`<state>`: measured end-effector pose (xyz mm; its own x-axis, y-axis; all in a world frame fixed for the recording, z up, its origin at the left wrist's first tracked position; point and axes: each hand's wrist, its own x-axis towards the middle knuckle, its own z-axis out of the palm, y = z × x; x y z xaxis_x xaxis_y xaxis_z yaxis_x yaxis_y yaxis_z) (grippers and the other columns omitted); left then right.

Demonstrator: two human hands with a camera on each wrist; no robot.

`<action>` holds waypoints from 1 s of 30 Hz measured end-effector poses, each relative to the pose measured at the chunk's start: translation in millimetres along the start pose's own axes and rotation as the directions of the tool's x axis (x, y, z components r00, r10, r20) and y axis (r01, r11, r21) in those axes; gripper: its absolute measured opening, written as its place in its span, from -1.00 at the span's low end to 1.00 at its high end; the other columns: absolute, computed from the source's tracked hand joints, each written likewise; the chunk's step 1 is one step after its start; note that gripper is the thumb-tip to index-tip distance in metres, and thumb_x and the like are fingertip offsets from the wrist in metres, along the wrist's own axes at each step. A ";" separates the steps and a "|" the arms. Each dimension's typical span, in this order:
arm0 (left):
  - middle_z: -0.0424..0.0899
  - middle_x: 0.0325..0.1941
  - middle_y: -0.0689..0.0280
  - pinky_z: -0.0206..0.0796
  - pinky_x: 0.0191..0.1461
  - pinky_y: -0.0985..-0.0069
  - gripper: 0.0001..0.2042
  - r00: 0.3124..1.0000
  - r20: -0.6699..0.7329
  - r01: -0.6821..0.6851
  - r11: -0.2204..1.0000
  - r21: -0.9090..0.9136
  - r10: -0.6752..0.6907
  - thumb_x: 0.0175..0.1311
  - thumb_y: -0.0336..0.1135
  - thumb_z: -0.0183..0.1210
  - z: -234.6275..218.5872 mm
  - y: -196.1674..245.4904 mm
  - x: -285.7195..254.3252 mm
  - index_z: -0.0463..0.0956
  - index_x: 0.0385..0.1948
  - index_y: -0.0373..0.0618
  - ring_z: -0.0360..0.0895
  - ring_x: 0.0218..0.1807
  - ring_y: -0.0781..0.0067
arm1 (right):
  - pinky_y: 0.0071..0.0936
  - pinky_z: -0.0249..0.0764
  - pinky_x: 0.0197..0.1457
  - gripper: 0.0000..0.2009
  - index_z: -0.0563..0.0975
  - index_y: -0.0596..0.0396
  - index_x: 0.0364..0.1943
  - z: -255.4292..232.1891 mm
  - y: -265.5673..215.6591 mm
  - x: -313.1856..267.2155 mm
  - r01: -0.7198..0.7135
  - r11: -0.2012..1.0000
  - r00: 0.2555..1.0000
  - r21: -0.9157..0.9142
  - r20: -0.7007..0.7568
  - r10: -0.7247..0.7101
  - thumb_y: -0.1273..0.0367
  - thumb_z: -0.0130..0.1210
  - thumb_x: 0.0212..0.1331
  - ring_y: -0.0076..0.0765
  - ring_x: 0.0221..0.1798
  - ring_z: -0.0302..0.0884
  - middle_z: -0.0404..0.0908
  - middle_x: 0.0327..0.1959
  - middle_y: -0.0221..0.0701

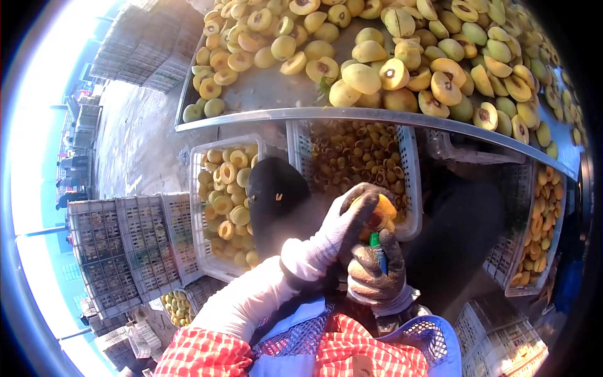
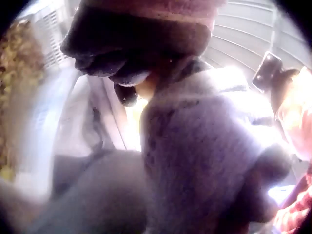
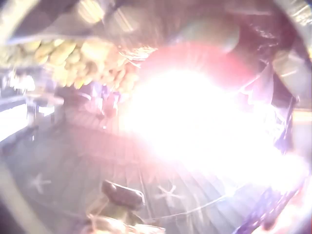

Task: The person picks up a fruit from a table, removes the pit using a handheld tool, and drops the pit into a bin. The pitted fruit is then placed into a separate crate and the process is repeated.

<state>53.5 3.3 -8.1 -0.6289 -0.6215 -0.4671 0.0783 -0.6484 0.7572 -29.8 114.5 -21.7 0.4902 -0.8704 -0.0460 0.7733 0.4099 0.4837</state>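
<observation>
Over the crate between the knees, the gloved left hand (image 1: 358, 210) has its fingers curled round a halved yellow fruit (image 1: 380, 217) with a brown centre. Just below it, the gloved right hand (image 1: 380, 270) grips a green-handled tool (image 1: 376, 244), whose top end meets the underside of the fruit. The tool's working end is hidden. In the left wrist view the dark glove fingers (image 2: 112, 68) bend over a small bit of orange fruit (image 2: 146, 89). Glare washes out most of the right wrist view.
A metal-edged table (image 1: 264, 115) heaped with halved fruit spans the top. Below stand a crate of fruit halves (image 1: 226, 201), a crate of small brown-orange pieces (image 1: 411, 188) and another fruit crate (image 1: 543, 232) at right. Stacked crates (image 1: 125, 245) stand left.
</observation>
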 end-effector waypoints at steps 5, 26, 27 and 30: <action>0.53 -0.26 0.29 0.38 -0.14 0.56 -0.67 0.828 -0.494 -0.324 0.945 -0.038 0.264 0.39 -0.07 -0.08 -39.5 -3.3 -31.8 0.46 -0.16 -0.17 0.47 -0.25 0.50 | -0.65 0.07 -0.78 -0.51 0.27 0.06 -0.52 1.7 -9.2 7.8 0.027 0.997 0.985 -0.067 0.169 -0.015 -0.10 -0.19 0.28 -0.57 -0.82 0.11 0.24 -0.78 -0.50; 0.54 -0.12 0.20 0.31 0.02 0.50 -0.46 0.972 0.030 -0.230 0.906 0.355 0.235 0.16 -0.10 0.14 -29.0 96.9 86.8 0.34 0.04 -0.38 0.46 -0.07 0.43 | -0.48 0.38 -0.56 -0.70 0.46 0.11 -0.25 20.4 -57.0 17.8 0.090 0.013 0.640 -0.996 0.048 -0.767 0.14 -0.03 0.28 -0.39 -0.56 0.43 0.48 -0.46 -0.32; 0.54 -0.11 0.19 0.30 0.04 0.52 -0.45 0.989 0.004 -0.143 0.941 0.308 0.149 0.17 -0.07 0.11 -22.7 86.5 71.3 0.35 0.05 -0.38 0.46 -0.06 0.43 | -0.49 0.40 -0.52 -0.73 0.46 0.13 -0.17 21.0 -56.0 19.8 -0.027 -0.504 0.601 -0.863 0.389 -0.699 0.20 -0.01 0.27 -0.36 -0.48 0.46 0.49 -0.36 -0.26; 0.53 -0.09 0.19 0.30 0.05 0.55 -0.41 0.996 -0.063 -0.050 0.983 0.178 0.062 0.19 0.03 0.06 -2.2 57.9 43.5 0.35 0.06 -0.37 0.47 -0.07 0.47 | -0.40 0.43 -0.45 -0.85 0.54 0.12 -0.28 32.7 -60.0 29.2 -0.069 -0.951 0.562 -0.300 0.776 -0.286 0.42 0.17 0.06 -0.12 -0.40 0.50 0.44 -0.15 -0.04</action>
<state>32.4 -62.2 14.4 -0.5725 -0.6869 -0.4476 -0.0296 -0.5283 0.8486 -75.0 55.6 -23.4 -0.2574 -0.8180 0.5144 -0.6488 -0.2482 -0.7194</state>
